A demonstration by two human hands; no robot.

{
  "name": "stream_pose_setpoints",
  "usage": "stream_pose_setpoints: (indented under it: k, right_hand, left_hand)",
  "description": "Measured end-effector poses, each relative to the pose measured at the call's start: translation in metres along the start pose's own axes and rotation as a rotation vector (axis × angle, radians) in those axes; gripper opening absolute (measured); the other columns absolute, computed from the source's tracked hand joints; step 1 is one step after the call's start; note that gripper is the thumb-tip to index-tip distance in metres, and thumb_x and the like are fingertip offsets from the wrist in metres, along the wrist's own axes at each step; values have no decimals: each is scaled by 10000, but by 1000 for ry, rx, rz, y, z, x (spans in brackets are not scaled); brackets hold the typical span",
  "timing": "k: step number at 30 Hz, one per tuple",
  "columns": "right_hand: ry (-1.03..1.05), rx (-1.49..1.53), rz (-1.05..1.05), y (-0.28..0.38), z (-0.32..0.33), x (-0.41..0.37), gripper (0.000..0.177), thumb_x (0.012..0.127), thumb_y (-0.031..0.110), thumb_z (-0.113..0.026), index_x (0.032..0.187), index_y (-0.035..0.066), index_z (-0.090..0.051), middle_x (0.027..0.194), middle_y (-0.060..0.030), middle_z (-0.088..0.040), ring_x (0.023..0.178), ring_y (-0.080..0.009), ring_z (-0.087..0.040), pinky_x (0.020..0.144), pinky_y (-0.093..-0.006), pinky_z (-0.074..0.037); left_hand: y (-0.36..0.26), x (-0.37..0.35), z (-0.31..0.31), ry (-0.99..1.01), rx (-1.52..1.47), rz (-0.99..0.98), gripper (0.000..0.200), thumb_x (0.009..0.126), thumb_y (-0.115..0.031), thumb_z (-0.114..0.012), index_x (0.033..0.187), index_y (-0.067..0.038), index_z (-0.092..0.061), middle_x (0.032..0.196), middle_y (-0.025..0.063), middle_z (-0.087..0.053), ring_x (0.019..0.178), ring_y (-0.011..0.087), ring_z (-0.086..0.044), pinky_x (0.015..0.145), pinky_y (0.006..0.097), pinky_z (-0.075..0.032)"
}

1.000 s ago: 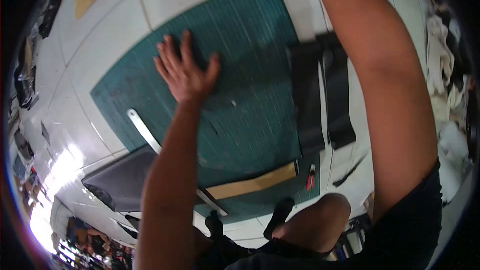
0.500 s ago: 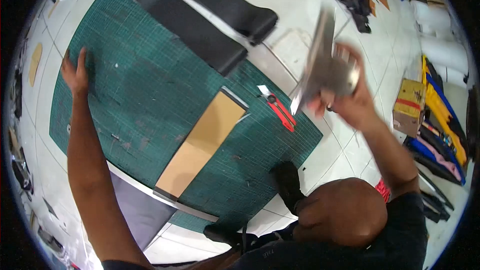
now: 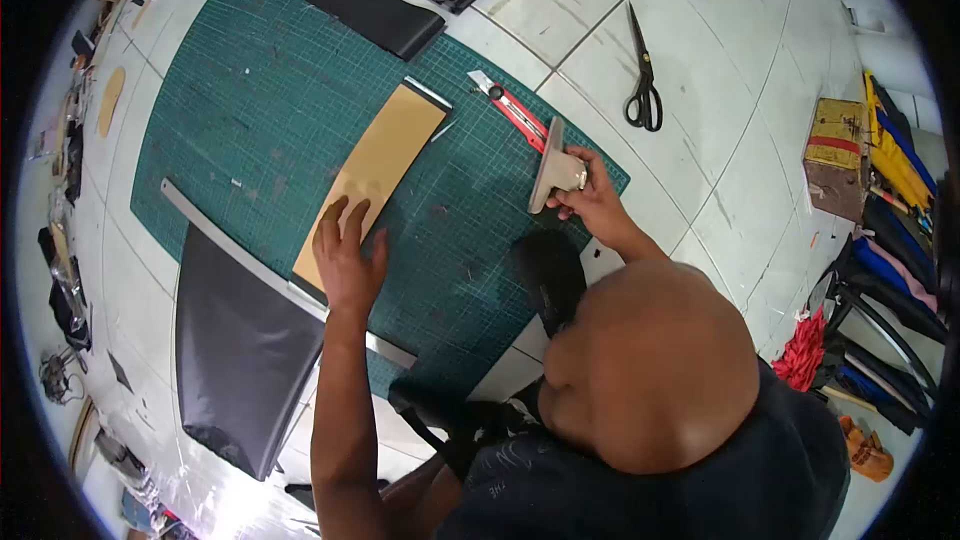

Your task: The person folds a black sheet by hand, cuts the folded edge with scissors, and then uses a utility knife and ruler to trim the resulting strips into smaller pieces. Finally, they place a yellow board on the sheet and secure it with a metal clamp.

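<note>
My left hand [image 3: 347, 258] is open over the lower part of a long tan strip [image 3: 375, 160] with dark ends, its fingers apart and their shadow falling on the strip. My right hand [image 3: 597, 208] grips a wide silver metal bulldog clip [image 3: 552, 175] by its rounded back. The clip is close by the handle end of a red utility knife [image 3: 520, 118], whose blade points to the upper left. Under these lies a green cutting mat [image 3: 250, 120]. A steel ruler [image 3: 225, 240] crosses the mat's near edge, over a dark sheet [image 3: 245, 360].
Folded black strips [image 3: 365, 5] lie across the mat's far edge. Black scissors [image 3: 643, 80] rest on the tiles at right. Farther right stand a cardboard box [image 3: 836, 155] and piled coloured material [image 3: 895, 165]. My foot [image 3: 548, 275] is on the mat's near right side.
My left hand has come from the mat's left edge to the tan strip. My right hand has lowered the clip toward the mat beside the knife. The scissors now show, and the view has shifted.
</note>
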State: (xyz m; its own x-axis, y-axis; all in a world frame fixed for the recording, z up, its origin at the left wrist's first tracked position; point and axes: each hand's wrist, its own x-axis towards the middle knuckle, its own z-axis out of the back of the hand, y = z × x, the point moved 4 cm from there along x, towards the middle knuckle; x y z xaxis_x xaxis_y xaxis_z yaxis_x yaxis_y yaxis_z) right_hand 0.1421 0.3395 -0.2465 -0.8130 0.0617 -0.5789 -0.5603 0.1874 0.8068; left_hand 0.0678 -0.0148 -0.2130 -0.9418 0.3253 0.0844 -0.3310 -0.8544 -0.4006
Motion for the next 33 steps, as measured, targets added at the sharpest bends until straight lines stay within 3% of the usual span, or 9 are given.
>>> stream_pose_setpoints:
  k: [2, 15, 23, 27, 33]
  right_hand:
    - [49, 13, 70, -9, -7, 2, 645, 897, -27, -581, 1437, 150, -275, 1158, -72, -572, 899, -131, -635, 682, -274, -504]
    - [27, -59, 127, -5, -28, -25, 681, 859, -95, -572, 1433, 138, -291, 1182, -48, -554, 898, -116, -616, 694, -256, -457]
    - [148, -9, 117, 0, -37, -13, 636, 885, -78, -568, 1417, 117, -279, 1150, -92, -585, 896, -154, -659, 667, -272, -493]
    - [278, -11, 125, 5, -59, -1, 619, 885, -71, -569, 1407, 95, -281, 1095, -102, -603, 863, -164, -674, 630, -272, -501]
    - [399, -251, -12, -12, -95, 22, 635, 890, 81, -650, 1417, 94, -296, 1099, -133, -587, 831, -177, -647, 670, -307, -532]
  left_hand:
    - [-4, -4, -6, 32, 32, -13, 576, 797, -123, -747, 1337, -130, -548, 1395, 157, -487, 1308, 361, -459, 1078, 478, -386]
    - [1, 11, -20, 95, 100, -50, 536, 820, -178, -721, 1327, -127, -556, 1367, 152, -500, 1291, 347, -474, 1080, 478, -381]
    - [1, 15, -25, 105, 132, -19, 531, 788, -141, -711, 1302, -121, -581, 1345, 151, -514, 1262, 339, -503, 1061, 456, -422]
    - [-3, 24, -17, 236, 134, 23, 575, 767, -118, -703, 1322, -121, -555, 1342, 153, -522, 1234, 338, -534, 1031, 440, -465]
    - [-6, 28, -19, 341, 240, 45, 491, 784, -41, -633, 1263, -98, -541, 1333, 170, -518, 1204, 345, -572, 979, 440, -515]
